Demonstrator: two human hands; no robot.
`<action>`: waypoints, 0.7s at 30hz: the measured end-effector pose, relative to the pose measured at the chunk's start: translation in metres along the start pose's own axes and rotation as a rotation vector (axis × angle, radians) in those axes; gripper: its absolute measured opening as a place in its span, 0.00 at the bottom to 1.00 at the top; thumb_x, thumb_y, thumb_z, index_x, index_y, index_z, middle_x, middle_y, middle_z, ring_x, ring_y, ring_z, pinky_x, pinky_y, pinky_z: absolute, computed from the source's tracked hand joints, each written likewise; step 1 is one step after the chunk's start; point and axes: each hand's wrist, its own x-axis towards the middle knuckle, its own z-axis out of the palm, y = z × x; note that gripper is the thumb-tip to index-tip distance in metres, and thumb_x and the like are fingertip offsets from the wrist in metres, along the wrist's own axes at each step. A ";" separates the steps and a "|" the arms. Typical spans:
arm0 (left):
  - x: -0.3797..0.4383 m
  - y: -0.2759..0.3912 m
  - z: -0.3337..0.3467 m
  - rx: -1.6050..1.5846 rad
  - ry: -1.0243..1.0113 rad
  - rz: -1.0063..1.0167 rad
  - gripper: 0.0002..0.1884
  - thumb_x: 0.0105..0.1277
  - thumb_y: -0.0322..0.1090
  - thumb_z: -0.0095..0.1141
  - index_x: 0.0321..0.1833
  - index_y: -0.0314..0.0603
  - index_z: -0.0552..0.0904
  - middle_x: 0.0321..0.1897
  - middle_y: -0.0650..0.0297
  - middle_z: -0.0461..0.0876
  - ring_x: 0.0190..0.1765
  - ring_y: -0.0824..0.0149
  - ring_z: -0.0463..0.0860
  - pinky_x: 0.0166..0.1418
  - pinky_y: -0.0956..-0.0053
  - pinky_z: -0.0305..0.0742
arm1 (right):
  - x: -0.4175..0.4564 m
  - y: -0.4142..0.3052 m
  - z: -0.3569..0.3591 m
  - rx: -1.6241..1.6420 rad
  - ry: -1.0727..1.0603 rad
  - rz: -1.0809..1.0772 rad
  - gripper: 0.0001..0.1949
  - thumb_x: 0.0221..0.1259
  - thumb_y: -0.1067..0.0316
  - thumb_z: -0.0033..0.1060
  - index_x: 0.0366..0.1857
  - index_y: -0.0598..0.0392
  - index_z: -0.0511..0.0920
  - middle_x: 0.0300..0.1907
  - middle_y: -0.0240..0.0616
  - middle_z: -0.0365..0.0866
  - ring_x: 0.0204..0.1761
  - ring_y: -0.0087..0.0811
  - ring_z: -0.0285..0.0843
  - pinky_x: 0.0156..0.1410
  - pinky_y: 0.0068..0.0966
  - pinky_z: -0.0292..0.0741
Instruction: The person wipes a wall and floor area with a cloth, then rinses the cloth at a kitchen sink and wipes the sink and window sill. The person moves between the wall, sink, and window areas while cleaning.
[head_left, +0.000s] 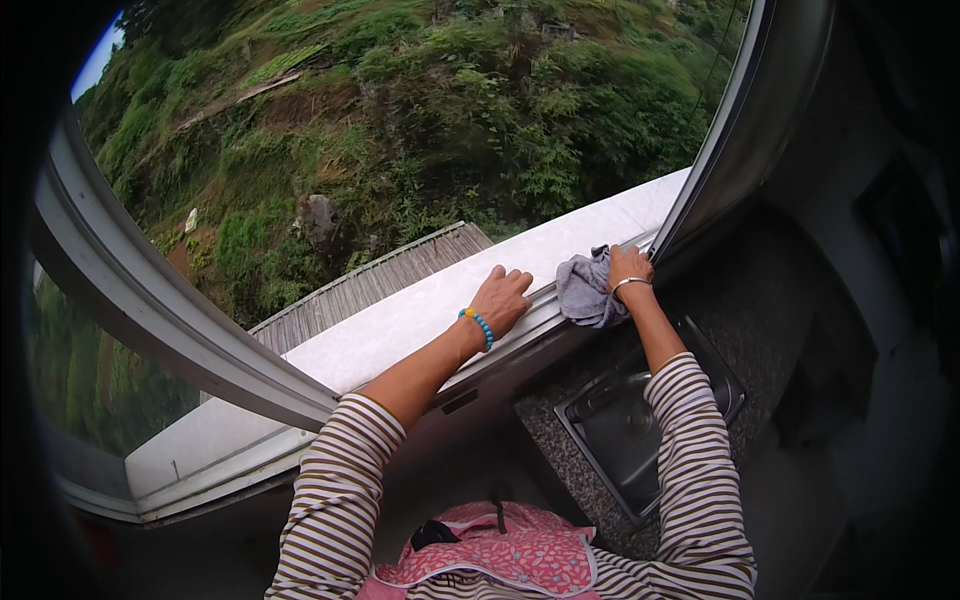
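Note:
A bunched grey cloth (585, 291) lies over the metal window track (545, 304), near the upright edge of the window frame on the right. My right hand (628, 268), with a silver bangle at its wrist, grips the cloth's right side. To the left of the cloth, my left hand (504, 298) rests with curled fingers at the inner edge of the pale outer sill (420, 315). A blue bead bracelet (480, 328) circles that wrist. Whether anything is under the left fingers cannot be told.
A stainless steel sink (622, 439) in a speckled stone countertop (555, 465) is below my right arm. The left window frame (187, 300) curves beside my left arm. Outside are a ridged roof (375, 277) and a green hillside.

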 end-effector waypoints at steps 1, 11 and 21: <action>0.005 0.002 -0.003 0.039 -0.035 0.034 0.05 0.52 0.32 0.55 0.21 0.50 0.80 0.36 0.62 0.73 0.43 0.64 0.74 0.50 0.68 0.65 | 0.001 0.001 0.002 0.010 0.004 0.008 0.23 0.48 0.63 0.69 0.51 0.47 0.74 0.52 0.50 0.73 0.56 0.53 0.74 0.57 0.42 0.77; 0.013 0.003 0.003 0.288 -0.231 0.212 0.06 0.58 0.32 0.52 0.24 0.47 0.81 0.29 0.67 0.76 0.42 0.67 0.75 0.48 0.68 0.66 | -0.015 -0.004 -0.017 0.045 -0.014 -0.042 0.26 0.44 0.60 0.73 0.51 0.48 0.74 0.51 0.48 0.74 0.57 0.52 0.74 0.57 0.41 0.77; -0.003 -0.085 -0.037 0.197 0.126 -0.538 0.01 0.60 0.32 0.56 0.33 0.47 0.81 0.30 0.63 0.75 0.41 0.61 0.77 0.46 0.64 0.65 | -0.006 -0.004 -0.020 -0.008 -0.049 -0.019 0.25 0.44 0.59 0.74 0.51 0.47 0.78 0.53 0.45 0.76 0.58 0.48 0.75 0.56 0.39 0.79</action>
